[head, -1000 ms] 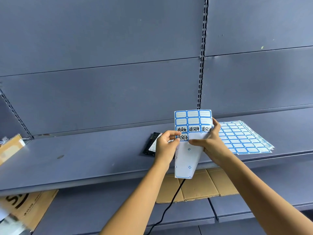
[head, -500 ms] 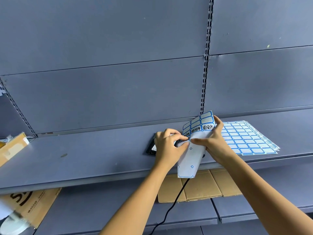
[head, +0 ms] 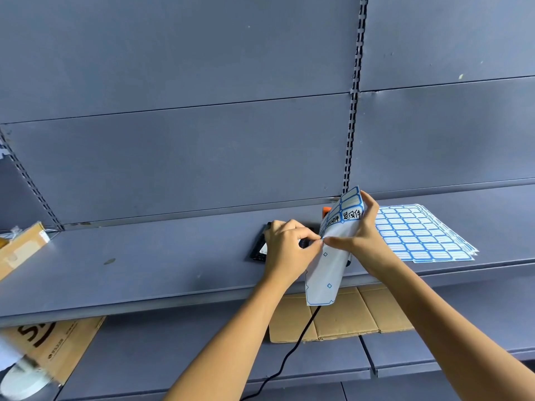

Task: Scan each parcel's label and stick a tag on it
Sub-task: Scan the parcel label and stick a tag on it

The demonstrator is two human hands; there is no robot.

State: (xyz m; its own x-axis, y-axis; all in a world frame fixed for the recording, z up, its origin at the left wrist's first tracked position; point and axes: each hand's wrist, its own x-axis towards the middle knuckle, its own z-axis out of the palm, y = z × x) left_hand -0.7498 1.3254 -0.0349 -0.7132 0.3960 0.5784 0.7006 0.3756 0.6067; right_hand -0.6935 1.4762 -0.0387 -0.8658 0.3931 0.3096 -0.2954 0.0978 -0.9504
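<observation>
Left hand (head: 285, 244) pinching label sheet (head: 330, 256) edge, right hand (head: 363, 237) gripping it upright, forearms extended

the right hand (head: 364, 244) held a tag sheet (head: 330, 264) upright over the grey shelf (head: 144, 264), curled, its lower part bare of tags. the left hand (head: 285, 247) pinched the sheet's left edge between thumb and forefinger. behind it lay a black device (head: 259, 250), partly hidden. a stack of tag sheets (head: 417, 235) lay on the shelf just to the right.

The head view looks forward and slightly down, close over a grey shelf (head: 144, 264).
</observation>
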